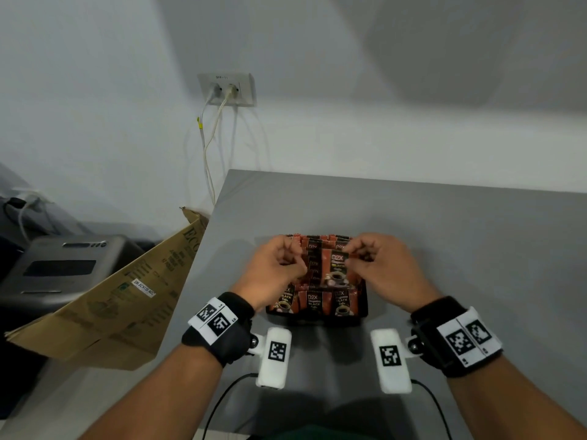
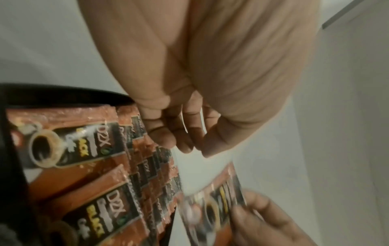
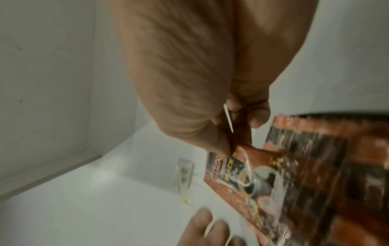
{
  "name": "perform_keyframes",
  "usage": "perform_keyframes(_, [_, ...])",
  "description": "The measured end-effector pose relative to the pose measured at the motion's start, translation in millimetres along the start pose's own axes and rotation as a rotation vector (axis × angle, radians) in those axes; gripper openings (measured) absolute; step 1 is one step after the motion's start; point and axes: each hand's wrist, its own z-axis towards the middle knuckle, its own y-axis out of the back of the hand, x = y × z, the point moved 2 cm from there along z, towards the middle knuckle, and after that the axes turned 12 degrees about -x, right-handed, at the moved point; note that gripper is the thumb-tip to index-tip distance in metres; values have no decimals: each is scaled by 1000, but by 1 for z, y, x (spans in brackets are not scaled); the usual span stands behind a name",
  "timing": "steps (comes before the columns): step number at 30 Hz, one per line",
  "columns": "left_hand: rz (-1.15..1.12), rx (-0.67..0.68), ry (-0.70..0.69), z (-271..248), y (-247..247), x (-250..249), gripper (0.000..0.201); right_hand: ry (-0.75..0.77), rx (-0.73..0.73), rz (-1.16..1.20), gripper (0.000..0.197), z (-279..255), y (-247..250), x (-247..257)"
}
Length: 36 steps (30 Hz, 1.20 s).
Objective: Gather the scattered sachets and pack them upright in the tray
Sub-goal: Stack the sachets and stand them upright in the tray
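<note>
A black tray (image 1: 317, 316) on the grey table (image 1: 460, 236) holds several rows of orange-and-black coffee sachets (image 1: 314, 301) standing upright. My right hand (image 1: 349, 254) pinches one more sachet (image 1: 336, 269) by its top right corner, just above the middle rows. The right wrist view shows thumb and fingers (image 3: 219, 146) closed on that sachet (image 3: 258, 179). My left hand (image 1: 293, 265) hovers over the tray's left side, fingers loosely curled, holding nothing. In the left wrist view its fingertips (image 2: 164, 138) sit beside the sachet tops (image 2: 147, 166), near the tray rim (image 2: 63, 94).
A flattened cardboard box (image 1: 127, 300) leans against the table's left edge, with a grey machine (image 1: 63, 268) behind it. A wall socket (image 1: 227, 90) with white cables hangs beyond the table's far left corner. Bare tabletop lies right of the tray.
</note>
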Motion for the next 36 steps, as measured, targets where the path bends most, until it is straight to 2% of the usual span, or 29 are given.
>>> perform_keyframes(3, [6,-44,26,1,12,9,20,-17,21,-137,17,-5,11,-19])
perform_keyframes(7, [40,-85,54,4,19,18,17,-54,95,-190,21,-20,-5,-38])
perform_keyframes(13, [82,-104,79,2,20,24,15,20,155,-332,17,-29,-33,-54])
perform_keyframes(16, [139,-104,66,-1,22,23,14,79,136,-372,22,-32,-37,-59])
perform_keyframes(20, [336,-26,-81,-8,20,14,20,170,24,-332,30,-29,-30,-53])
perform_keyframes(22, [420,45,-160,-10,17,9,23,264,-21,-366,32,-25,-28,-49])
perform_keyframes(27, [617,219,-420,-14,-4,6,15,432,15,-513,19,-29,-41,-50])
perform_keyframes(31, [673,217,-481,-11,-12,18,14,437,-36,-540,12,-32,-46,-61])
perform_keyframes(36, [769,200,-545,-6,-18,25,21,437,-42,-567,13,-31,-48,-62])
